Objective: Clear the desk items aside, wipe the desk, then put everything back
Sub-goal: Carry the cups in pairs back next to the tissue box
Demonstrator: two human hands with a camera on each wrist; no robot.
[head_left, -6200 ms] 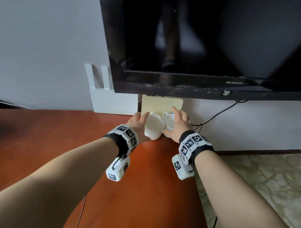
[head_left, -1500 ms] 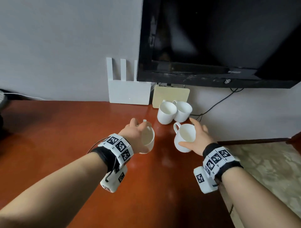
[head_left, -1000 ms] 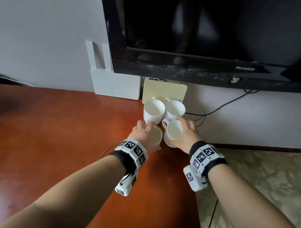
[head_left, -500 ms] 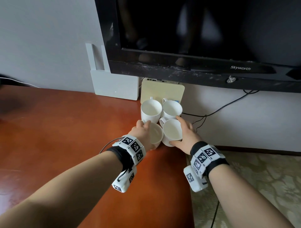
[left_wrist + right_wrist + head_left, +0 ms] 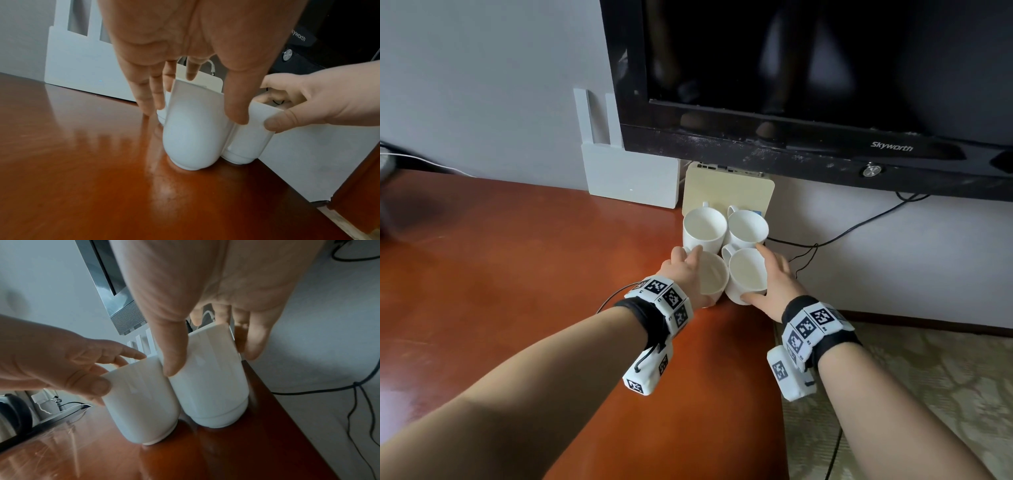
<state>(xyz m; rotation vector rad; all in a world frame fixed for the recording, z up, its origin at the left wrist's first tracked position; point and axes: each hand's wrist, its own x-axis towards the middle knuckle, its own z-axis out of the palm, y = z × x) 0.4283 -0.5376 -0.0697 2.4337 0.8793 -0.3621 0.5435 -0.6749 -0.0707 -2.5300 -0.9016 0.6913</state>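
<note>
White glazed ceramic marks this step: the putting-back, with two cups being set down at the right end of the polished red-brown wooden desk [image 5: 517, 274]. Nearest the person, the left hand [image 5: 688, 274] curls round the near-left white cup [image 5: 191, 139], thumb on one side and fingers on the other. The right hand [image 5: 774, 277] clasps the near-right white cup [image 5: 213, 386] the same way. Both bases seem to rest on the desk, touching side by side, though the contact line is hard to judge. Just behind them stand two more white handled cups [image 5: 703, 228], in front of the cream flat box [image 5: 729, 190] leaning at the wall. Next, I judge, both hands should let go and lift straight up, without nudging the tight cluster toward the desk's right edge.
</note>
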